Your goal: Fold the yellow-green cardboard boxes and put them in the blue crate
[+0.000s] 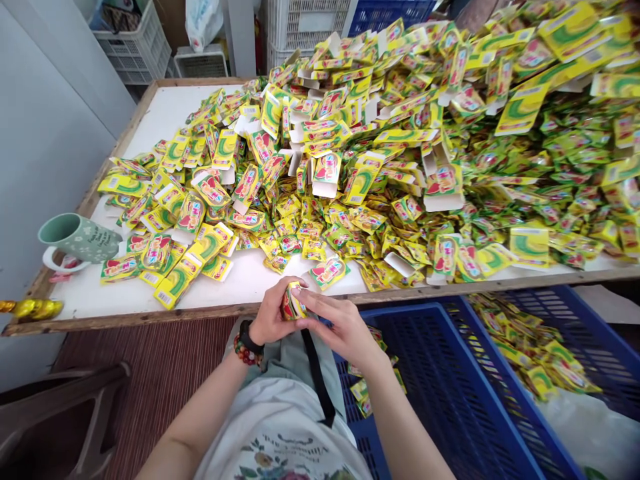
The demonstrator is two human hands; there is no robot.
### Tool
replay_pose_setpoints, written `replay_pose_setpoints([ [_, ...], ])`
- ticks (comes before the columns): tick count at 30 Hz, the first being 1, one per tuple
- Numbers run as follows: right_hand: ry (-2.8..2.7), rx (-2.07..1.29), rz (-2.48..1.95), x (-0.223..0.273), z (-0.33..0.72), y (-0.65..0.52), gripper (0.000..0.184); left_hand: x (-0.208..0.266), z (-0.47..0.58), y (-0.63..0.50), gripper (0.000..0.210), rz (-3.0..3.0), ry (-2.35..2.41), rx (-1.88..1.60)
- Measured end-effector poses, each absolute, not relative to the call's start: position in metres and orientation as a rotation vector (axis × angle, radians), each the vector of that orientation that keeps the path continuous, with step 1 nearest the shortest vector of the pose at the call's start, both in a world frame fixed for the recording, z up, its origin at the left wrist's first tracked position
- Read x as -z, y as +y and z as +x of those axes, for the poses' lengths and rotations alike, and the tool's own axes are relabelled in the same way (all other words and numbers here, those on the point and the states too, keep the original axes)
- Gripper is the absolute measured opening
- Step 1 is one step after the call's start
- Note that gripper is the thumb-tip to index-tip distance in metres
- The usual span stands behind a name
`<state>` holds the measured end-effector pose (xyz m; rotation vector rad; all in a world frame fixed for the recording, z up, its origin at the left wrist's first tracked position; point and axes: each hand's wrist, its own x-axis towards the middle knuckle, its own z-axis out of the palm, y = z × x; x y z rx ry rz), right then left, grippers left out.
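Note:
A small yellow-and-green printed candy box (289, 305) is held upright at the table's front edge, in front of my body. My left hand (269, 315) wraps round it, thumb on the near side. The fingertips of my right hand (343, 328) press on the box's top end, its thumb low beside the box, so part of it is hidden. Just beyond my hands lie a loose box (330, 272) and many small shiny sachets (314, 249) on the white tabletop (250, 263).
A large heap of boxes and sachets (360, 133) covers much of the table. A green mug (83, 237) stands at left. Blue crates (450, 373) with some boxes sit below the edge at right. A brown chair (90, 427) is at lower left.

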<state>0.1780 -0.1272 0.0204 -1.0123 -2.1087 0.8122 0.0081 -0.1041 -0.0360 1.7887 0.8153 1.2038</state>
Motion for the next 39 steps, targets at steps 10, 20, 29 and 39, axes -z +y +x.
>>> replay_pose_setpoints([
  [10, -2.218, -0.494, -1.028, -0.023, 0.177, -0.128, 0.033, 0.031, 0.003, -0.101, 0.057, 1.770, 0.723, -1.044],
  [20, -2.207, -0.326, -1.295, -0.017, 0.150, -0.151, 0.045, 0.039, 0.005, -0.103, 0.067, 1.899, 0.845, -1.137],
  [29, -1.934, -0.508, -1.382, -0.004, 0.156, -0.148, 0.041, 0.030, 0.013, -0.107, 0.053, 2.092, 0.945, -0.999],
  [39, -2.110, -0.528, -1.477, 0.026, 0.195, -0.085, 0.044, 0.016, -0.036, -0.007, 0.056, 2.654, 1.405, -0.375],
])
